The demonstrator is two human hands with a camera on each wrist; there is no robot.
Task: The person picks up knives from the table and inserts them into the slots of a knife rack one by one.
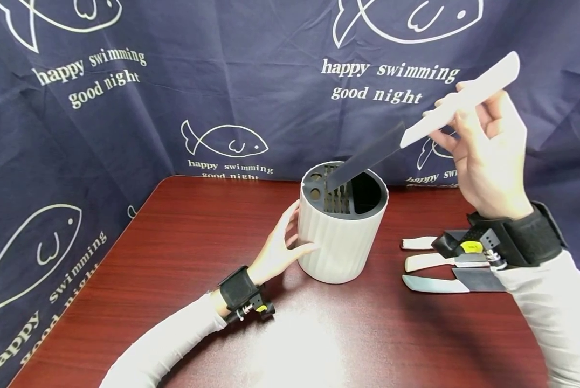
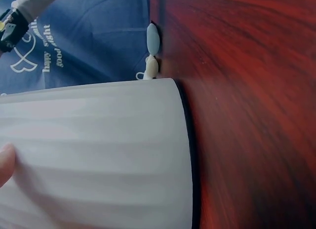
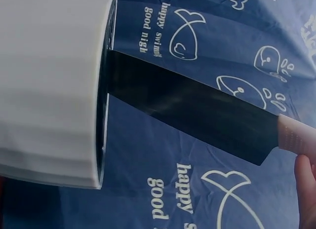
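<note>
A white ribbed knife holder with a dark slotted top stands upright on the table. My left hand holds its left side, thumb at the front and fingers reaching behind. Above and to the right, my right hand grips the white handle of a knife. Its broad dark blade slants down to the left. In the right wrist view the blade's end passes behind the holder's rim, so the tip is hidden there; in the head view it overlaps the narrow slots.
On the reddish-brown table, right of the holder, lie several knives, including one with a pale blue-green handle and one with a cream handle. My right forearm covers part of their blades. A navy fish-print cloth hangs behind the table.
</note>
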